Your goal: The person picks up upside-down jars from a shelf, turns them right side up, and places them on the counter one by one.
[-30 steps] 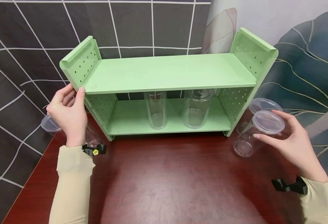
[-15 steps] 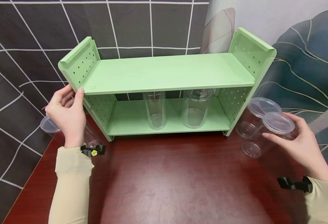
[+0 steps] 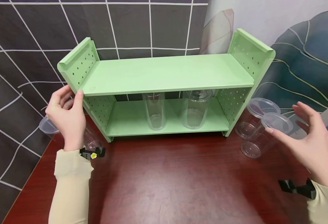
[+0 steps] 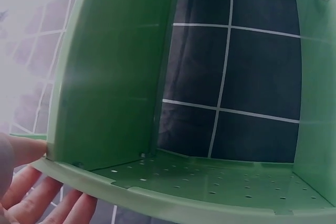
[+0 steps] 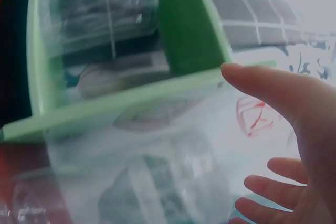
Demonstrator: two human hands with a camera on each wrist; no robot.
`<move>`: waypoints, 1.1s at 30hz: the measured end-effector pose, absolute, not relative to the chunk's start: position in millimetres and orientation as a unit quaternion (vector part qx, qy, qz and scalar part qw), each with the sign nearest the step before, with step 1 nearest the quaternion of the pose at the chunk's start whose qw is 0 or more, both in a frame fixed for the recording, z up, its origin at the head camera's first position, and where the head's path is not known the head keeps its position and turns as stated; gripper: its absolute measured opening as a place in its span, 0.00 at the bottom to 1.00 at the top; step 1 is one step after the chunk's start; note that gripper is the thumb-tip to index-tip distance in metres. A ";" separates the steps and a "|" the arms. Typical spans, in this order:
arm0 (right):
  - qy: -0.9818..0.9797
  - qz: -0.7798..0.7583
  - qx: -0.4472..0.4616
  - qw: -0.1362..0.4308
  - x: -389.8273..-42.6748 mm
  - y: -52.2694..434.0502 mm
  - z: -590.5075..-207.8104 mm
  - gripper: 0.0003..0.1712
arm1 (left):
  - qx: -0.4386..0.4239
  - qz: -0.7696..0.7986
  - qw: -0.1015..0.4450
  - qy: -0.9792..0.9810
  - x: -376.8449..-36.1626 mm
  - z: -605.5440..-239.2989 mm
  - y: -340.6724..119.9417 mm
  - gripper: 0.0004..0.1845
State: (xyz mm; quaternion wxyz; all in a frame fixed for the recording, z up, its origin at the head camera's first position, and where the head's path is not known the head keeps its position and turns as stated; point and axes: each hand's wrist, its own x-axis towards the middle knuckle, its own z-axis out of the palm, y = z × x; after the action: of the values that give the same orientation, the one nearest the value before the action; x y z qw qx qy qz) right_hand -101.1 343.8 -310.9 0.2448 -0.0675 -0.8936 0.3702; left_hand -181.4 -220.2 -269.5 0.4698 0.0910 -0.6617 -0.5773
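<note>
Nearest to where I stand, on the dark red counter [image 3: 164, 186], two cream sleeves reach forward, each with a small black camera mount at the wrist. At the right, the right hand [image 3: 310, 141] hovers with its fingers [image 3: 302, 112] spread and nearly straight, holding nothing; the thumb tip comes close to the lidded clear cup [image 3: 264, 133] just to its left, and I cannot tell whether it touches. That cup stands on the counter with its long axis upright, looking tilted from above, its lid toward the palm, so it lies directly between the open right hand and the shelf's right end; this hand is far nearer to it than the other. A second lidded cup [image 3: 257, 115] stands just behind it, the two touching or almost so. At the left, the left hand [image 3: 66, 119] curls round the front edge of the left side panel of the green shelf [image 3: 164, 73], thumb on the front corner; the left wrist view shows the fingertips [image 4: 47, 203] under that pale green edge. Another clear cup [image 3: 47, 126] lies mostly hidden behind this hand. Further back, on the lower shelf board, a tall narrow clear cup [image 3: 154, 110] and a wider lidded cup [image 3: 196, 109] stand upright, near each other but apart. Beyond them hang a dark checked cloth and a leaf-patterned backdrop.
</note>
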 end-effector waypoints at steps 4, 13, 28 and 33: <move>-0.887 0.381 -0.043 0.259 -99.3 329.4 -299.0 0.58 | 0.087 -0.593 0.472 -0.647 -174.2 -265.1 -216.5 0.14; -0.869 0.411 0.013 0.276 -108.7 306.8 -285.0 0.53 | 0.070 -0.635 0.493 -0.591 -159.0 -266.0 -222.5 0.19; -0.837 0.471 0.051 0.272 -136.8 289.4 -275.9 0.44 | 0.007 -0.651 0.477 -0.591 -129.4 -282.3 -205.1 0.20; -0.837 0.476 0.050 0.263 -141.2 285.6 -275.7 0.44 | -0.017 -0.658 0.453 -0.601 -123.0 -293.3 -194.1 0.21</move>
State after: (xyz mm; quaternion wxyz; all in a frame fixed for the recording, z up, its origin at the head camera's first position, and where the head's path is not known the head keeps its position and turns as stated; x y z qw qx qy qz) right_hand -141.2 285.6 -275.7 0.2634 0.0501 -0.8374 0.4763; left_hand -123.0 -194.1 -293.3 0.4534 -0.0171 -0.6014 -0.6576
